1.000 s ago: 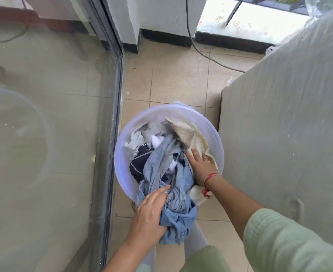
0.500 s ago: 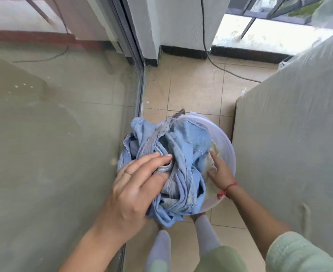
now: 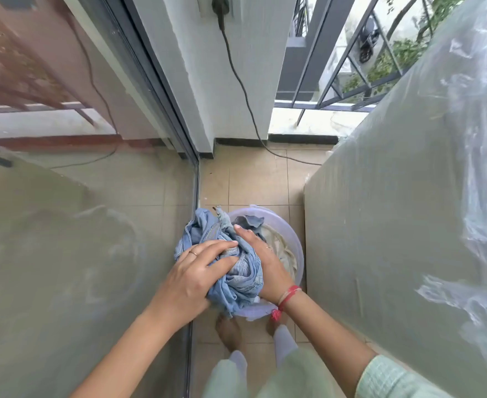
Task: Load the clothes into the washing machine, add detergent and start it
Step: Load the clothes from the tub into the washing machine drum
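Observation:
A bundle of light blue denim clothes is lifted above a pale lilac plastic basin that stands on the tiled floor. My left hand grips the bundle from the left and on top. Against its right side presses my right hand, which wears a red thread at the wrist. Cream cloth lies in the basin below. To the right stands the washing machine, draped in a clear plastic cover; its lid and controls are hidden.
A glass sliding door runs along the left. A black power cable hangs from a wall socket and trails over the beige floor tiles toward the machine. A metal railing closes off the far side. My feet stand below the basin.
Both hands have gathered the blue denim and raised it out of the basin. The right hand moved from the basin's cream cloth onto the bundle. The view tilted upward.

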Available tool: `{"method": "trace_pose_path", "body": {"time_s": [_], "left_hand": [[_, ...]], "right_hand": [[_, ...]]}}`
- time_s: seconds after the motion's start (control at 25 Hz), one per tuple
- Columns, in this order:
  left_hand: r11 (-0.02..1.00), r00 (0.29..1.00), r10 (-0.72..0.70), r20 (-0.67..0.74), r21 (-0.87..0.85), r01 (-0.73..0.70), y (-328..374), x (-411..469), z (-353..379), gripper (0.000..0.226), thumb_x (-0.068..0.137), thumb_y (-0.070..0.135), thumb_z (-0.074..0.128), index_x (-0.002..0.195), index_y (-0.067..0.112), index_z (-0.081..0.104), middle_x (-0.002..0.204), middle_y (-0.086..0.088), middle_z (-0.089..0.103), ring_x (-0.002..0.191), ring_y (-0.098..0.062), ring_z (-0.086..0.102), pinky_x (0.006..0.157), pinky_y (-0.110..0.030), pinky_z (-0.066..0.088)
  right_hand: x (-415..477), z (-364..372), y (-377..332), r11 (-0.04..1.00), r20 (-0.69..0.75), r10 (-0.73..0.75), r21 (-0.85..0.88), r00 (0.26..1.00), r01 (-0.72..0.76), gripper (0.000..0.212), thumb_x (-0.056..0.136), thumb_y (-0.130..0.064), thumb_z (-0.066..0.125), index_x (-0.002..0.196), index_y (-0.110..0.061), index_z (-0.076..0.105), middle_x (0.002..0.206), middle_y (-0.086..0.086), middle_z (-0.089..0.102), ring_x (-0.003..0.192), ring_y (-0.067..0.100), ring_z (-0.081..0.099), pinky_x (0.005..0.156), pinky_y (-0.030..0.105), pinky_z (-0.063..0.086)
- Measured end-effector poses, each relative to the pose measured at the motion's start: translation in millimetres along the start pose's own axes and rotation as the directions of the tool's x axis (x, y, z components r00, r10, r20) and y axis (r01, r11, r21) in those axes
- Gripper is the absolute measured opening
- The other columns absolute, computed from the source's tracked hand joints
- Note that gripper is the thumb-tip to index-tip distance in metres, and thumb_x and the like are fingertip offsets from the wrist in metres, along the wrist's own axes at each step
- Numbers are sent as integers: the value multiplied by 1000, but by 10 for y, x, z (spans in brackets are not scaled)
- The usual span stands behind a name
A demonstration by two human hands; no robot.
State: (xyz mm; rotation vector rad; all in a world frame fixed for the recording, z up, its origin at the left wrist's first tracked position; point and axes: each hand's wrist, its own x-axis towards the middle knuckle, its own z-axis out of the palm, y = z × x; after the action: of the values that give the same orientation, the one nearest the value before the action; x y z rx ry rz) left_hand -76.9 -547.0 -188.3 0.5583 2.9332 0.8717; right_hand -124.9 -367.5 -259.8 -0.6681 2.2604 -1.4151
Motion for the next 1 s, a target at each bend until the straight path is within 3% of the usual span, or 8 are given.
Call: {"method": "trace_pose_path", "body": {"time_s": [0.16, 0.28, 0.4, 0.48, 0.6, 0.76, 0.88, 1.0], "left_hand": [[996, 986, 54, -156, -61, -64, 531, 133, -699, 41, 78, 19, 61, 118, 19, 52, 129, -3, 52, 116, -21, 49, 96, -31, 40], [995, 978, 83, -193, -43, -93, 814, 148, -1165, 59, 68, 12, 77, 121, 19, 51, 132, -2, 50, 116, -26, 51, 94, -39, 44], [995, 954, 103, -280, 17, -102, 1008, 148, -1579, 76, 59, 6, 83, 123, 20, 47, 132, 1, 45, 114, -26, 50, 92, -45, 46], [985, 917, 173, -360, 83, -153, 1156, 224, -1816, 69, 63, 10, 77, 123, 22, 45, 130, 0, 44, 113, -27, 49, 91, -43, 46], [960, 857, 279, -433, 153, -235, 1435, 440, -2062, 53, 74, 20, 66, 123, 21, 45, 129, -2, 45, 111, -32, 53, 89, -44, 46], [929, 823, 367, -434, 204, -307, 1983, 902, -1986, 51, 75, 28, 60, 124, 24, 44, 127, -4, 47, 111, -33, 53, 88, -47, 48], [910, 835, 414, -363, 142, -390, 2571, 1379, -1705, 53, 75, 29, 59, 126, 27, 44, 128, -6, 50, 111, -34, 54, 85, -49, 50], [890, 836, 448, -316, 72, -450, 3213, 1906, -1397, 64, 73, 12, 68, 128, 30, 44, 128, -7, 50, 113, -32, 53, 87, -49, 50]], "right_hand": [[-76, -308, -556, 970, -250, 230, 142, 941, -199, 36, 83, -25, 61, 118, -36, 56, 111, -17, 63, 105, -6, 57, 92, 30, 48], [-146, -556, -1136, 934, -418, 309, 302, 854, -190, 22, 80, -13, 56, 98, -20, 66, 86, -6, 69, 83, 12, 64, 77, 39, 53], [-254, -880, -1785, 981, -626, 132, 194, 769, -11, 33, 70, -4, 44, 96, -2, 63, 86, 14, 65, 80, 30, 59, 71, 35, 48], [-347, -1215, -2240, 992, -717, -37, 59, 696, 114, 30, 72, -6, 44, 95, -5, 63, 85, 6, 63, 78, 23, 57, 67, 29, 45], [-577, -1758, -2708, 958, -802, -277, -189, 529, 215, 31, 79, -13, 46, 103, -7, 64, 97, 1, 61, 91, 15, 57, 79, 23, 45], [-977, -2523, -2724, 910, -854, -414, -379, 315, 167, 30, 81, 0, 56, 109, 0, 65, 111, 6, 57, 106, 20, 56, 96, 29, 45], [-1396, -3226, -2519, 886, -859, -464, -447, 216, 124, 27, 82, 1, 58, 108, -2, 66, 112, 12, 58, 110, 30, 55, 99, 37, 44], [-1863, -4065, -2348, 827, -817, -562, -551, 130, 112, 25, 84, -1, 55, 106, -7, 64, 110, 10, 57, 109, 22, 54, 99, 35, 44]]}}
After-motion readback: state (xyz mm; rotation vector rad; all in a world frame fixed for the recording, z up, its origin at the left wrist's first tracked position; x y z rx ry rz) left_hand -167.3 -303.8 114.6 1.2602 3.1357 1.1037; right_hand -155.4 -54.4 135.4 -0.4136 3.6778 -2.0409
